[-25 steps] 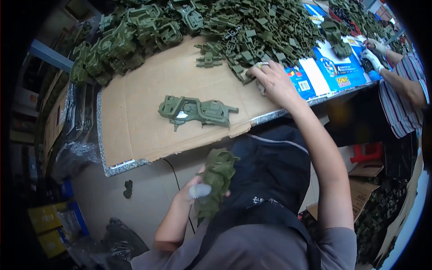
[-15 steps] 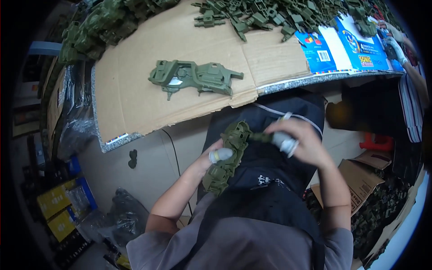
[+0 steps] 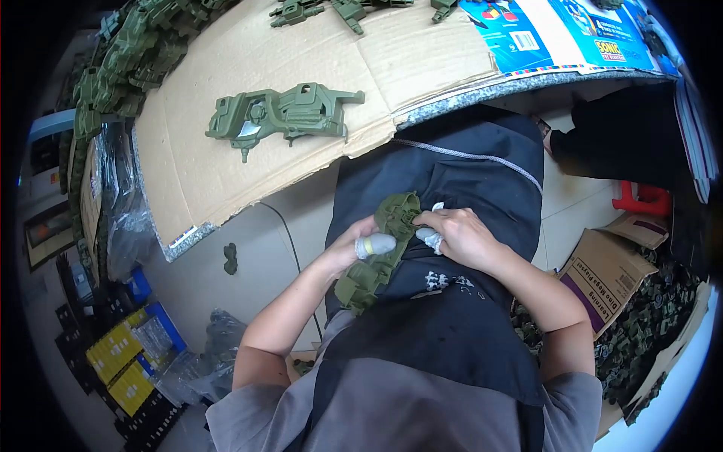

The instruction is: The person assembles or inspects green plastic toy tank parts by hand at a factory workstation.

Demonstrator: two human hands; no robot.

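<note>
A dark green plastic toy vehicle body (image 3: 382, 273) is held tilted over my lap, its upper end pointing away from me. My left hand (image 3: 357, 245) is closed around its left side, with a wrapped thumb lying across the top. My right hand (image 3: 461, 235) has its fingers pressed together against the upper right side of the body; whatever they pinch there is hidden. White wrapping covers some of its fingers. On the cardboard-covered table (image 3: 188, 177) ahead lies another green toy vehicle body (image 3: 290, 113).
Green parts are heaped at the table's far left (image 3: 143, 60), and several smaller ones lie at its far edge. Blue printed card (image 3: 520, 38) covers the right side. An open carton (image 3: 606, 279) stands by many dark green parts. Another person's leg (image 3: 629, 147) is at right.
My right hand has come left and closed in against the vehicle body. The small green part that showed between them is now hidden. The view has shifted, moving the table up and left.
</note>
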